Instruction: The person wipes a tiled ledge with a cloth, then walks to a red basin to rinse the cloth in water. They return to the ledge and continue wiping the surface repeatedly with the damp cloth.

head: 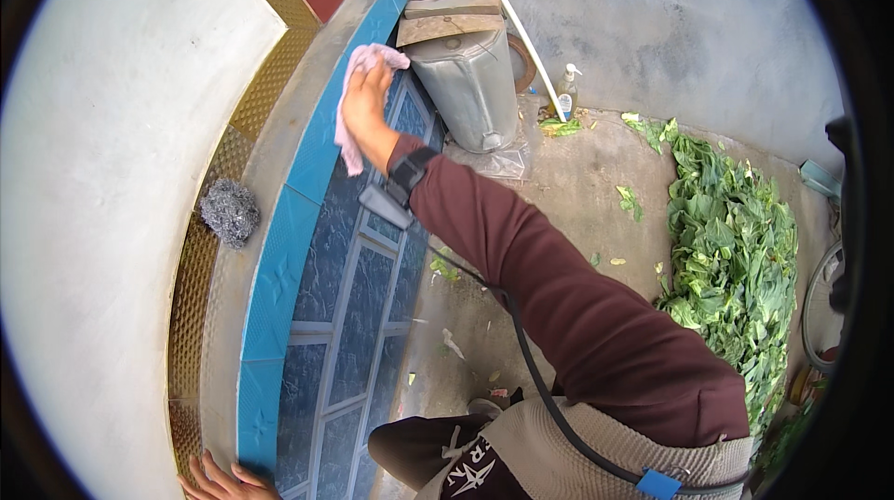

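Observation:
My right hand [369, 98] presses a pink cloth [351, 140] against the blue tile edging [293, 200] of a raised ledge, near its upper end. The cloth drapes over the rim onto the dark blue tiled face [356, 311]. At the bottom left, my left hand [227, 482] rests with fingers spread on the ledge by the lower end of the blue edging, holding nothing; part of it is cut off by the picture's rim. A grey metal scouring pad [230, 214] sits on the ledge between the hands, beside the gold patterned tiles [188, 304].
A grey metal container [471, 91] topped with boards stands against the tiled face. A white pole [520, 25] leans beside it, with a pump bottle [568, 93] near its foot. Leafy greens [726, 276] are heaped on the concrete floor at right. A black cable [524, 339] hangs across my front.

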{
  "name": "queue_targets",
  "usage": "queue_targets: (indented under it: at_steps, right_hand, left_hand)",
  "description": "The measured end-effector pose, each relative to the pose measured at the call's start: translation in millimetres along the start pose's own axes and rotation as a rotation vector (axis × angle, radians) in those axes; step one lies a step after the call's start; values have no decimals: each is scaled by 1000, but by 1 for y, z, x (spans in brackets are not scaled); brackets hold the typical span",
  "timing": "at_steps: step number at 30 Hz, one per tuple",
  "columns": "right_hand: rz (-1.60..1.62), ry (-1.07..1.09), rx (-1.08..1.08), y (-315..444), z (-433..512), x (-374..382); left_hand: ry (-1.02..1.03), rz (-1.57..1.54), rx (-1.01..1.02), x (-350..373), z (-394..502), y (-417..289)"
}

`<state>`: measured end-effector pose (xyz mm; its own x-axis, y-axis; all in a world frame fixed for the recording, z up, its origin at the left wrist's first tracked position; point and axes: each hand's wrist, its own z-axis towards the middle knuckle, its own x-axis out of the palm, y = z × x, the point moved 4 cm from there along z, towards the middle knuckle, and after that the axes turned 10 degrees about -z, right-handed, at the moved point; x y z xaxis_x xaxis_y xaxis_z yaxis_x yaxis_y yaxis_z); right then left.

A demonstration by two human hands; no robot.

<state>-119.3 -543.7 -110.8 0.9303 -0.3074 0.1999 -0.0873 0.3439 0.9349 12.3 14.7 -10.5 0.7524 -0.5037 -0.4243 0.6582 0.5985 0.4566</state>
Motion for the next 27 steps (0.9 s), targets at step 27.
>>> queue_targets:
  at_steps: [27]
  right_hand:
    - [1175, 1080, 1047, 104, -275, -231]
  left_hand:
    - [-67, -432, -82, -7, -5, 4]
